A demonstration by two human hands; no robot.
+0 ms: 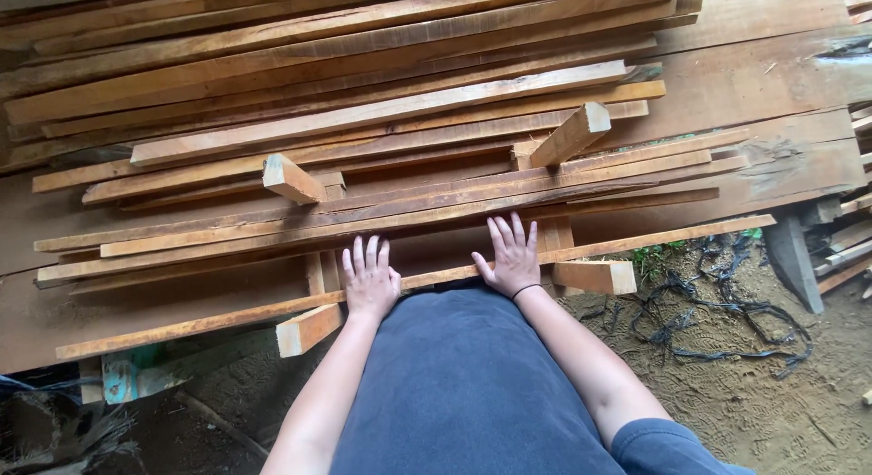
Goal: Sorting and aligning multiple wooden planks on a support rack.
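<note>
A big stack of planks [363, 84] fills the view from 9 o'clock through 12 to 2 o'clock, long rough boards lying roughly side by side and layered, their ends ragged on the right. Under and beyond them, toward 2 o'clock, lie wide flat slabs [763, 84] of darker wood. At 4 o'clock the dirt ground [754, 393] shows, with black tangled cord [699, 321] lying on it and a few green weeds near the plank ends.

3 short cross blocks poke out of the stack: 1 block [572, 134] tilts up at 1 o'clock, another [291, 178] sits at 11 o'clock, and a third block end [309, 330] juts out at 8 o'clock below the nearest board. A fourth stub [595, 275] sits at 4 o'clock from the right hand.

The long thin strip [654, 241] is the nearest board, running from 8 o'clock up to 3 o'clock along the front edge of the stack, just ahead of the person's dark blue clothing [463, 384].

The left hand [370, 280] lies palm down on this strip just left of centre, fingers [360, 255] straight and close together, gripping nothing. The right hand [513, 257] lies flat just right of centre, on the strip and the board behind it, fingers [509, 230] slightly spread, a dark band at the wrist. Both hands press flat and pinch nothing.
</note>
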